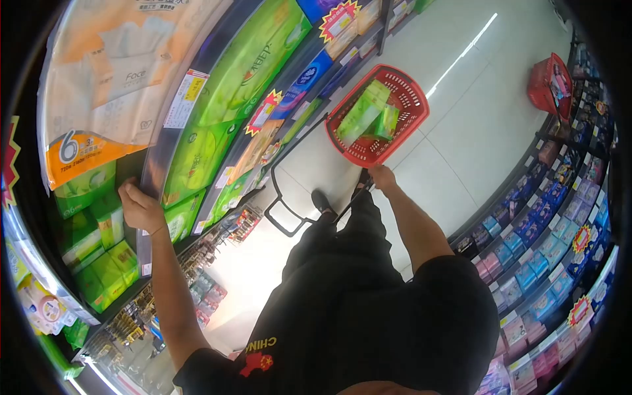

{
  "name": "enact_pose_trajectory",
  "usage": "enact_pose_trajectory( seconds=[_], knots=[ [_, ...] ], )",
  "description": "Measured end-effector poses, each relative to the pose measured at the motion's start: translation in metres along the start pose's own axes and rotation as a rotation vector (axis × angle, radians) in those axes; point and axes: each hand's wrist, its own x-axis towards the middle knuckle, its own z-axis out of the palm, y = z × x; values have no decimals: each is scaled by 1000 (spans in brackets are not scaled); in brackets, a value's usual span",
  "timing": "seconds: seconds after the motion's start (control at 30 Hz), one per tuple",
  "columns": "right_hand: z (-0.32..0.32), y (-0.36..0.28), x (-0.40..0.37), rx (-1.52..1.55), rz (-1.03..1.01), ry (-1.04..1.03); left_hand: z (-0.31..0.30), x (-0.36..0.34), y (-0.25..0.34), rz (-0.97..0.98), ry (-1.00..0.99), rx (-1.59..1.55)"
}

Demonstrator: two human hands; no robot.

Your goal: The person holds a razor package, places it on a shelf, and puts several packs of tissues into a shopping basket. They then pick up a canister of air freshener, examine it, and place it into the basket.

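Red basket (359, 158), green packs (363, 112) inside

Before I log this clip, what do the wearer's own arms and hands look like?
The left hand and right hand show no gloves. What looks like a thin cord circles the left wrist. Both forearms are uncovered below the short black sleeves of a shirt with yellow lettering and a red print.

Black short-sleeved shirt (395, 316) with yellow lettering (264, 343)
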Motion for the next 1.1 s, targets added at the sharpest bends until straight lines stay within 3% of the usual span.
enact_pose_trajectory(
  seconds=[0.17, 0.37, 0.43, 0.6, 0.83, 0.9, 0.97, 1.03, 1.1],
  knots=[
    [25, 35, -34, 111, -10, -44, -1, -2, -4, -24, -11, -9],
    [18, 36, -46, 292, 207, -60, -6, -2, -4, 11, 7, -44],
    [-8, -4, -59, 410, 421, -31, -8, -2, -5, 51, 46, -131],
    [-13, -44, -83, 616, 371, 51, -16, -1, -15, 133, 123, -322],
    [22, -93, -132, 591, 405, 24, -43, -42, -24, 334, 344, -687],
    [34, -104, -149, 542, 404, 10, -29, -96, -22, 225, 130, -942],
    [46, -107, -161, 517, 408, -25, -13, -153, -20, 50, -341, -1040],
    [53, -116, -172, 467, 415, -46, 19, -220, -27, -32, -503, -833],
    [53, -125, -185, 352, 304, -52, 90, -321, -60, -178, -711, -690]
  ],
)
